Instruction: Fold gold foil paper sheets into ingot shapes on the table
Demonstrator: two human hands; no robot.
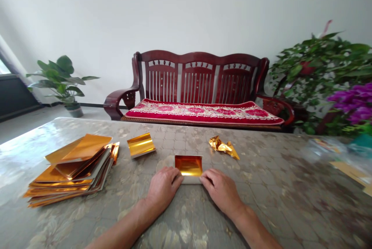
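A small sheet of gold foil paper (188, 165) lies on the table in front of me, its far part curled up. My left hand (163, 188) presses its near left edge with the fingers bent together. My right hand (220, 189) does the same at the near right edge. A thick stack of gold foil sheets (71, 169) lies to the left of my left hand. Another curled gold sheet (141, 145) rests beyond the stack's right end. A folded, crumpled gold piece (223, 147) lies further back on the right.
The table (261, 187) has a patterned, glossy cover. A dark red wooden bench (200, 90) with a red cushion stands behind it. Potted plants stand at far left (62, 82) and right (322, 71). Clear plastic bags and paper (334, 150) lie at the table's right edge.
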